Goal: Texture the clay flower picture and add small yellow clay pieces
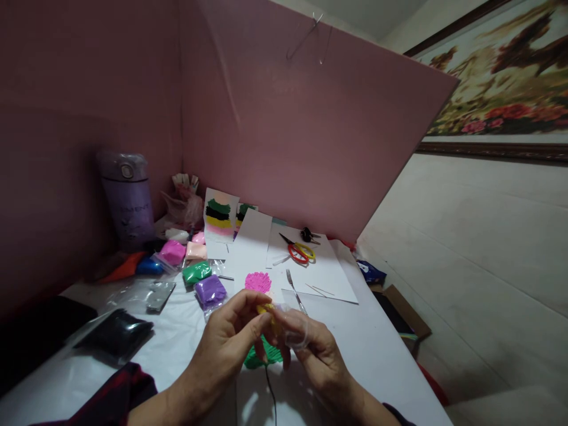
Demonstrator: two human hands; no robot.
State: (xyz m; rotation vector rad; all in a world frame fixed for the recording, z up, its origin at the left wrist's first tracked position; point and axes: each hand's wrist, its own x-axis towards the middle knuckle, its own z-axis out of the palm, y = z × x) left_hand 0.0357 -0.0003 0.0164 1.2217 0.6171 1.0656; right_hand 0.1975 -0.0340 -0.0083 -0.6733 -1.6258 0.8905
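Both my hands meet over the near middle of the table. My left hand (226,337) is closed, its thumb and fingers pinching a small lump of yellow clay (265,308). My right hand (322,349) is closed from the other side, with crumpled clear plastic (298,332) between and over its fingers; how much clay lies inside is hidden. Below the hands a green textured clay shape (252,359) lies on white paper, with a thin dark stem (271,390) running toward me. Just beyond them sits a pink textured clay round (258,282).
Bagged clay in green (197,273), purple (210,291) and black (114,336) lies left, before a purple bottle (128,201). A fork (296,291), toothpicks (319,290) and red-and-yellow scissors (302,252) lie beyond the hands. A pink panel (284,130) stands behind.
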